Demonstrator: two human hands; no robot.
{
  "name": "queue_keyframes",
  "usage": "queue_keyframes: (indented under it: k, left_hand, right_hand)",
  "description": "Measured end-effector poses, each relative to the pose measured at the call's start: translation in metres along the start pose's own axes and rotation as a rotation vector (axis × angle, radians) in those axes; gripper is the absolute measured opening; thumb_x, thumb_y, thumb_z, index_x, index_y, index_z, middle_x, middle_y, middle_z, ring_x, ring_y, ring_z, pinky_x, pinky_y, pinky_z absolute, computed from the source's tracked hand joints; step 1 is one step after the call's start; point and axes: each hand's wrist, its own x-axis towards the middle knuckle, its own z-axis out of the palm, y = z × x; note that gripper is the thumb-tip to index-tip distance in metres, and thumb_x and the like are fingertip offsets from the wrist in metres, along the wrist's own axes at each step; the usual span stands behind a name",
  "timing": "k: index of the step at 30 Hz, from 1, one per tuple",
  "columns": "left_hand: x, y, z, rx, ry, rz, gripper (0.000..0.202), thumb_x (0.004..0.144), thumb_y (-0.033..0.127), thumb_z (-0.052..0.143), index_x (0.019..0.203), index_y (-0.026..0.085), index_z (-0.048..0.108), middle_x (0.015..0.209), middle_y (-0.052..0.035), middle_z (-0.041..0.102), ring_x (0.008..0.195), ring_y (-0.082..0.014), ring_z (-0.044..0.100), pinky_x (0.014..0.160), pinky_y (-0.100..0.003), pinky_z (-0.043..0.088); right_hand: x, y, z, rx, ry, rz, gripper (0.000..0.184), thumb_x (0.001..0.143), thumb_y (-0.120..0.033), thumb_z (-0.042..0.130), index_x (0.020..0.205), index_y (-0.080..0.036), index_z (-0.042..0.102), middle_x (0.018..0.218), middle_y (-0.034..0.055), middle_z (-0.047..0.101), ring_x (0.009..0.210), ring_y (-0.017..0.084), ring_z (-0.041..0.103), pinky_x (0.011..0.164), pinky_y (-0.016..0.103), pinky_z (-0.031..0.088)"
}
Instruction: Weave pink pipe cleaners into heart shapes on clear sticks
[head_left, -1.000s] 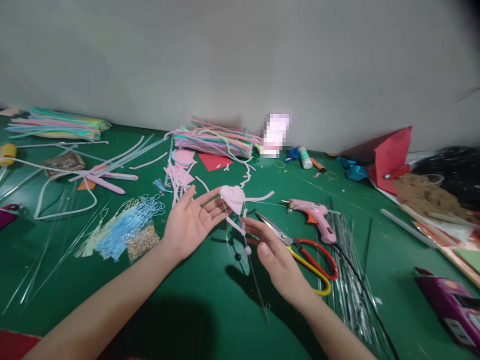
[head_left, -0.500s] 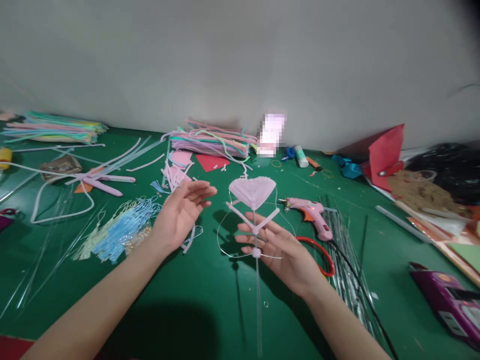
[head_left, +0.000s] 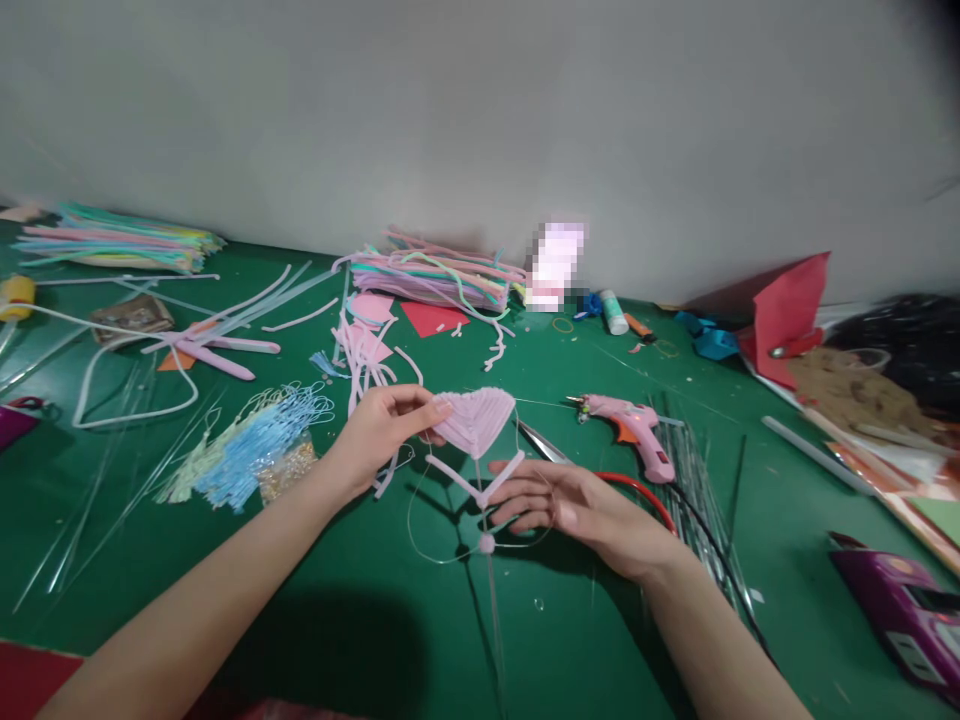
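Between thumb and fingers, my left hand (head_left: 394,430) pinches the upper left edge of a pale pink heart (head_left: 480,415) made of pipe cleaners. Below the heart, on a clear thin stick (head_left: 495,610), sit a V-shaped pipe cleaner (head_left: 480,497) and a small pink ball (head_left: 487,543). A thin clear loop of line hangs around these parts. My right hand (head_left: 555,505) is beside the V, fingers apart and palm turned inward, close to its right arm. Whether those fingers touch the line, I cannot tell. Behind the right hand lie scissors with red handles (head_left: 637,487), partly covered.
A pink glue gun (head_left: 630,430) lies to the right, its black cord running toward me across clear sticks. Blue tassels (head_left: 262,440) are at left. Pipe cleaner bundles (head_left: 435,280) and a phone (head_left: 555,265) are along the wall. A purple device (head_left: 900,600) is at far right.
My left hand has closed on the heart's edge. The heart piece has shifted left and down and tilted. My right hand has come off the stick, and the scissors' blades show behind it.
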Motion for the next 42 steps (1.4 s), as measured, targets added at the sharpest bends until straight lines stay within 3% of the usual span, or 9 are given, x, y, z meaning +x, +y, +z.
queue_keyframes:
  k: [4,6,8,15,21,27,32,37,42]
  left_hand:
    - [-0.002,-0.001,0.004,0.031,-0.068,-0.048,0.021,0.070,0.033,0.075,0.065,0.014,0.066,0.063,-0.0007,0.066,0.057,-0.0115,0.061,0.062,-0.023,0.050]
    - [-0.003,-0.003,0.008,0.059,-0.113,-0.065,0.021,0.070,0.032,0.075,0.065,0.014,0.066,0.063,-0.0009,0.066,0.059,-0.0121,0.062,0.063,-0.023,0.050]
    - [-0.004,-0.006,0.013,0.082,-0.159,-0.081,0.020,0.071,0.031,0.074,0.068,0.014,0.066,0.064,-0.0007,0.066,0.060,-0.0123,0.062,0.063,-0.023,0.051]
    - [-0.004,-0.013,0.026,0.059,-0.218,-0.200,0.020,0.067,0.029,0.078,0.074,0.014,0.067,0.067,0.0001,0.066,0.066,-0.0125,0.063,0.065,-0.023,0.050]
    - [-0.003,-0.021,0.027,0.093,-0.382,-0.280,0.022,0.070,0.030,0.076,0.085,0.015,0.071,0.073,-0.0005,0.068,0.066,-0.0115,0.060,0.063,-0.022,0.047]
    - [-0.003,-0.023,0.026,0.068,-0.384,-0.278,0.020,0.070,0.029,0.077,0.085,0.017,0.074,0.074,-0.0004,0.069,0.063,-0.0099,0.056,0.059,-0.020,0.042]
    - [-0.003,-0.020,0.026,0.025,-0.377,-0.308,0.026,0.066,0.024,0.079,0.090,0.017,0.074,0.079,-0.0011,0.072,0.071,-0.0120,0.061,0.066,-0.021,0.046]
    - [-0.005,-0.020,0.026,0.032,-0.409,-0.288,0.025,0.072,0.032,0.076,0.093,0.017,0.074,0.089,-0.0038,0.074,0.079,-0.0150,0.064,0.073,-0.025,0.048]
    - [-0.005,-0.023,0.026,0.034,-0.419,-0.274,0.025,0.073,0.035,0.075,0.091,0.017,0.073,0.090,-0.0042,0.074,0.081,-0.0158,0.065,0.075,-0.026,0.048]
  right_hand:
    - [0.006,-0.002,-0.004,-0.083,0.470,-0.166,0.036,0.084,-0.043,0.062,0.110,-0.018,0.066,0.105,0.0108,0.068,0.088,0.017,0.064,0.077,0.028,0.052]
    - [0.012,-0.002,-0.001,-0.108,0.579,-0.235,0.032,0.084,-0.044,0.063,0.101,-0.018,0.069,0.092,0.0078,0.069,0.080,0.015,0.062,0.068,0.025,0.051]
    - [0.017,-0.001,0.003,-0.141,0.607,-0.256,0.030,0.080,-0.046,0.065,0.093,-0.018,0.070,0.078,0.0038,0.066,0.068,0.013,0.059,0.060,0.024,0.049]
    - [0.022,0.007,0.010,-0.266,0.565,-0.188,0.028,0.075,-0.046,0.070,0.076,-0.018,0.067,0.064,-0.0009,0.060,0.055,0.011,0.052,0.050,0.023,0.046]
    - [0.022,0.010,0.010,-0.231,0.555,-0.164,0.029,0.072,-0.046,0.072,0.076,-0.018,0.066,0.065,-0.0010,0.060,0.055,0.011,0.052,0.051,0.025,0.046]
    - [0.016,0.009,0.009,-0.384,0.414,-0.095,0.021,0.076,-0.038,0.070,0.082,-0.018,0.066,0.069,-0.0012,0.060,0.060,0.011,0.050,0.057,0.024,0.043]
    - [0.016,0.012,0.008,-0.307,0.382,-0.113,0.023,0.079,-0.040,0.066,0.084,-0.018,0.065,0.074,0.0003,0.062,0.070,0.014,0.054,0.066,0.026,0.044]
    - [0.017,0.013,0.010,-0.225,0.366,-0.096,0.024,0.077,-0.041,0.068,0.082,-0.018,0.065,0.072,-0.0001,0.062,0.069,0.014,0.055,0.067,0.027,0.044]
    - [0.017,0.012,0.011,-0.152,0.340,-0.095,0.025,0.073,-0.040,0.073,0.087,-0.019,0.069,0.082,0.0022,0.068,0.076,0.017,0.061,0.074,0.030,0.047]
